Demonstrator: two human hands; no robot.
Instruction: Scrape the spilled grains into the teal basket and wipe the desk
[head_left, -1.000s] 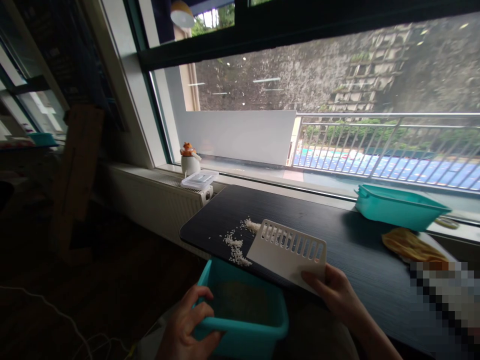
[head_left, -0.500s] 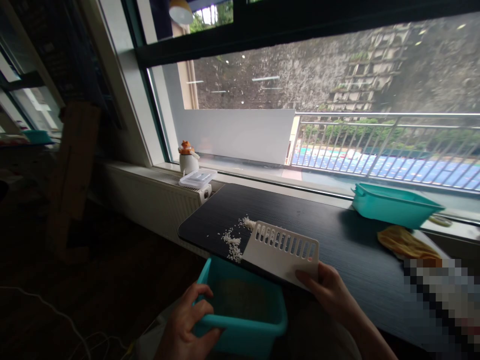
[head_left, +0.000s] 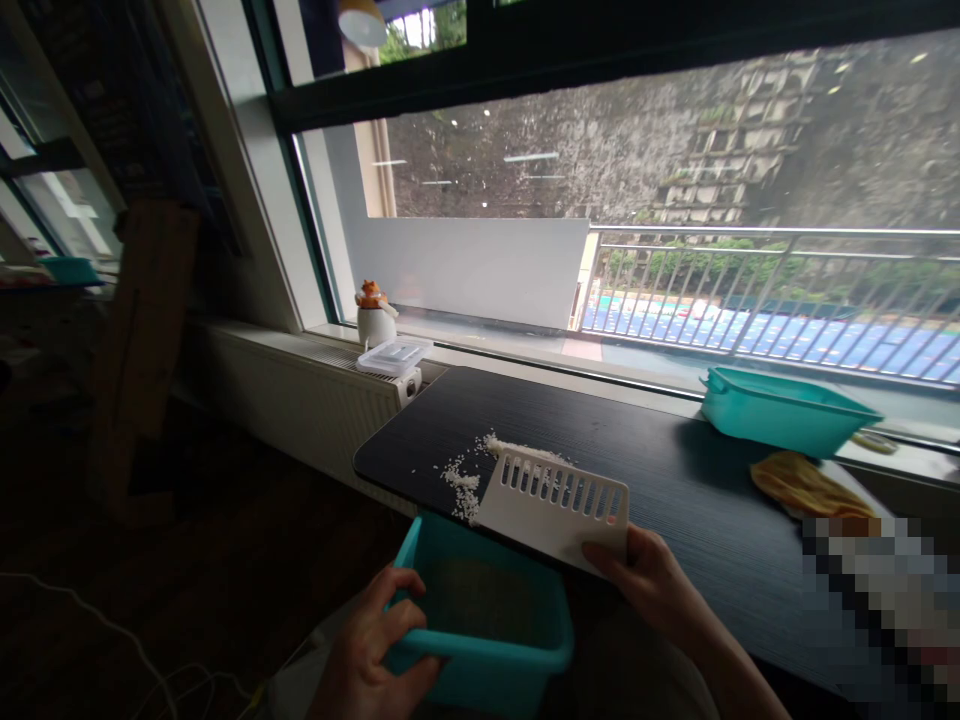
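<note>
My right hand (head_left: 651, 588) grips the near right corner of a white slotted plastic scraper (head_left: 551, 500), which stands on edge on the dark table (head_left: 637, 470). A small heap of white grains (head_left: 469, 480) lies beside and behind the scraper's left end, close to the table's front edge. Just below that edge, my left hand (head_left: 375, 650) holds the near left rim of a teal tub (head_left: 487, 615); grains cover the tub's bottom.
A second teal tub (head_left: 780, 410) sits at the table's far right by the window, with a yellow cloth (head_left: 806, 485) in front of it. A small clear lidded box (head_left: 394, 355) and a white-and-orange figurine (head_left: 373, 312) stand on the radiator ledge. Cables trail on the floor at lower left.
The scraper has slid left and toward the table's front edge, pushing the grains nearer the tub. My left hand has kept its hold on the tub.
</note>
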